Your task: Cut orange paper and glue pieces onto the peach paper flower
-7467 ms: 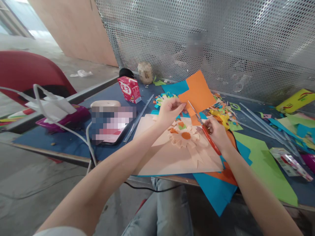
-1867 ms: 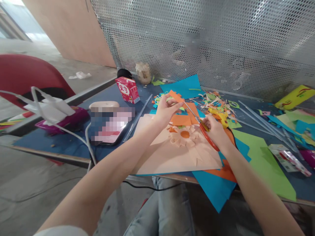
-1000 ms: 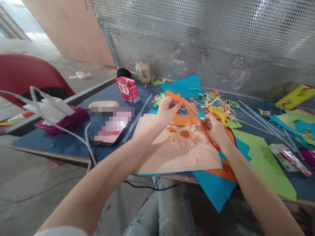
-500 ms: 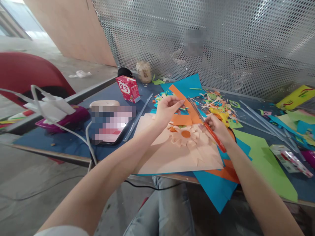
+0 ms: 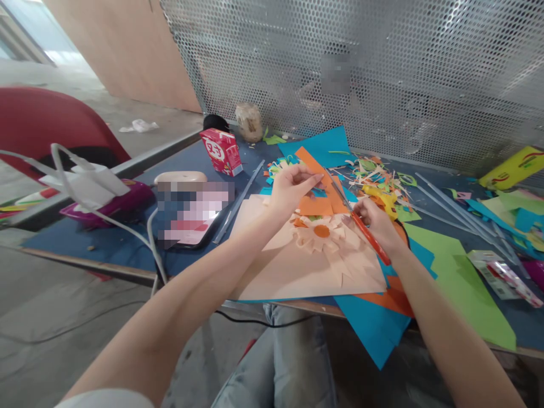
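Note:
My left hand (image 5: 292, 188) pinches a strip of orange paper (image 5: 315, 170) above the table. My right hand (image 5: 376, 225) grips red-handled scissors (image 5: 369, 238), and their blades reach up to the orange strip's edge. Below both hands a peach paper flower with an orange centre (image 5: 322, 232) lies on a big peach sheet (image 5: 297, 266). A larger piece of orange paper (image 5: 314, 207) rests under the strip.
Blue paper (image 5: 318, 148), green paper (image 5: 463, 283) and a heap of coloured scraps (image 5: 374, 175) cover the blue table (image 5: 106, 243). A red carton (image 5: 221, 151), a white charger with cable (image 5: 87, 181), a phone (image 5: 187, 212) and thin rods (image 5: 450, 209) lie about. Perforated metal screen behind.
The big orange sheet seen earliest has become a narrow strip. In the last second my hands shifted slightly and the scissors moved along the strip.

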`<state>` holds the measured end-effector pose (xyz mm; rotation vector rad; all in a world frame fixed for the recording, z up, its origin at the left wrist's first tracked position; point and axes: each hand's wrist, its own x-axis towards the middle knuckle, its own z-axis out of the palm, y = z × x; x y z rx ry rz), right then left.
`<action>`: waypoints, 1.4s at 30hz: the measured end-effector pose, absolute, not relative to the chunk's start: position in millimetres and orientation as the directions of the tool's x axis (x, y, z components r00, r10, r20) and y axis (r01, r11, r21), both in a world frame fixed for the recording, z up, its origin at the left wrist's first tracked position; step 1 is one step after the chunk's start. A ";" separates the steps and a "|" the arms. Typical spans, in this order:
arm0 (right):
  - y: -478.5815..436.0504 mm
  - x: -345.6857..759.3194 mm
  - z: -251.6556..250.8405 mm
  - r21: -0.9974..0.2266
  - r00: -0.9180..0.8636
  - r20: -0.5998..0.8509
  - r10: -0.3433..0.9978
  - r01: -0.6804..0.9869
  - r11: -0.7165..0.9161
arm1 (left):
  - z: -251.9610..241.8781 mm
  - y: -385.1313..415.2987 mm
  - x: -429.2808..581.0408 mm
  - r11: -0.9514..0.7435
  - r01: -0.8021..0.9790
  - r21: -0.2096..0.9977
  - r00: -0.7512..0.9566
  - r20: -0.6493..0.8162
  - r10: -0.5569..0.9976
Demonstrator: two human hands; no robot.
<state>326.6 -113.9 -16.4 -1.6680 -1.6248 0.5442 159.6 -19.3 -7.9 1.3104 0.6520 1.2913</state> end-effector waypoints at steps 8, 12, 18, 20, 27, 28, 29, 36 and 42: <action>-114.6 324.0 -14.9 -0.758 0.126 0.183 0.975 0.649 0.058 | -6.8 -20.8 158.9 -0.234 -0.276 0.932 0.251 0.305 0.919; -114.8 323.4 -15.0 -0.764 0.130 0.189 0.973 0.643 0.062 | -7.1 -19.9 158.9 -0.241 -0.278 0.930 0.253 0.313 0.916; -113.2 325.7 -17.2 -0.759 0.145 0.198 0.969 0.648 0.058 | -8.2 -17.2 159.6 -0.236 -0.300 0.924 0.256 0.316 0.914; -112.8 325.9 -17.5 -0.760 0.150 0.202 0.968 0.648 0.059 | -8.8 -16.2 160.0 -0.229 -0.291 0.929 0.256 0.306 0.917; -112.1 326.4 -19.0 -0.736 0.156 0.205 0.966 0.676 0.047 | -9.1 -16.1 161.0 -0.215 -0.296 0.931 0.245 0.292 0.925; -112.1 326.5 -19.1 -0.737 0.156 0.205 0.966 0.675 0.047 | -8.7 -16.6 161.0 -0.213 -0.302 0.929 0.247 0.292 0.924; -112.2 326.4 -19.3 -0.739 0.159 0.205 0.966 0.673 0.046 | -8.4 -17.2 160.9 -0.210 -0.305 0.929 0.249 0.291 0.924; -111.8 326.6 -21.2 -0.726 0.175 0.217 0.960 0.687 0.039 | -8.9 -15.9 160.9 -0.158 -0.298 0.941 0.268 0.241 0.933; -109.5 329.1 -26.2 -0.743 0.157 0.216 0.964 0.667 0.058 | -11.5 -12.2 161.8 -0.103 -0.324 0.941 0.317 0.210 0.925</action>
